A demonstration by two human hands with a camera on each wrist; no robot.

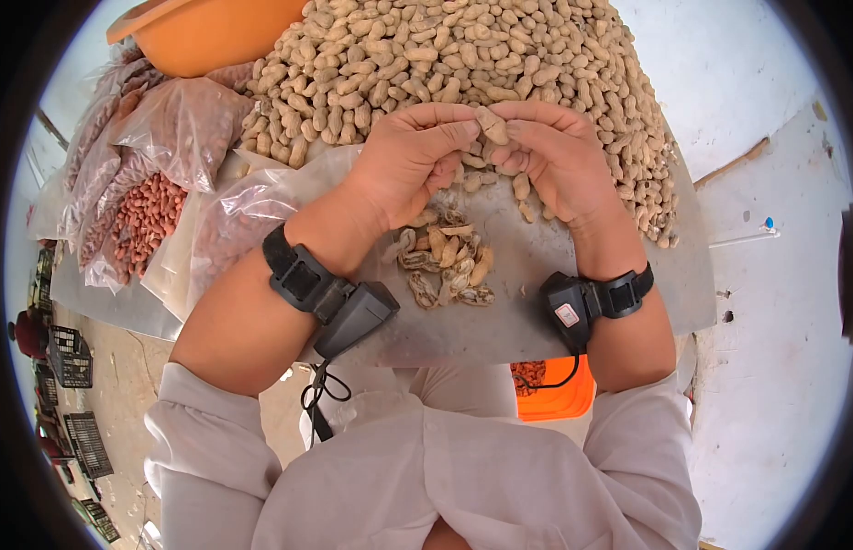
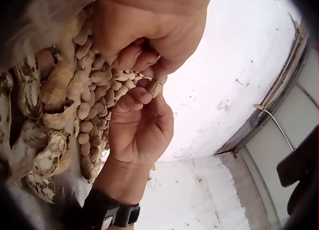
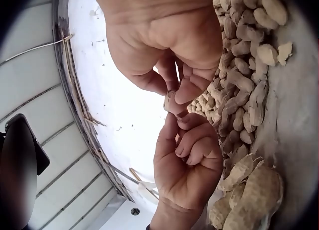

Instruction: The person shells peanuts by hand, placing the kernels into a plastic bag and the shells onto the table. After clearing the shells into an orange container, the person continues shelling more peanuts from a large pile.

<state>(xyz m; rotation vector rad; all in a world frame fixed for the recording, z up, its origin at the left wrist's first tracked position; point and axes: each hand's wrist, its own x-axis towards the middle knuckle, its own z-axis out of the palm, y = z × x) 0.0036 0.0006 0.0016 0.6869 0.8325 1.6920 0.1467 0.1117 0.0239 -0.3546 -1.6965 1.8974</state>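
Between both hands, above the near edge of a heap of unshelled peanuts, is one peanut in its shell. My left hand pinches it between thumb and forefinger from the left. From the other side, my right hand pinches it the same way, so the fingertips of both hands nearly meet. Seen from the right wrist, the peanut is partly hidden by the fingers. Below the hands, a small pile of split, emptied shells lies on the grey tabletop.
To the left sit clear plastic bags, one showing red shelled peanuts. An orange basin stands at the back left. Under the table edge is an orange container with red kernels. Black crates stand on the floor at left.
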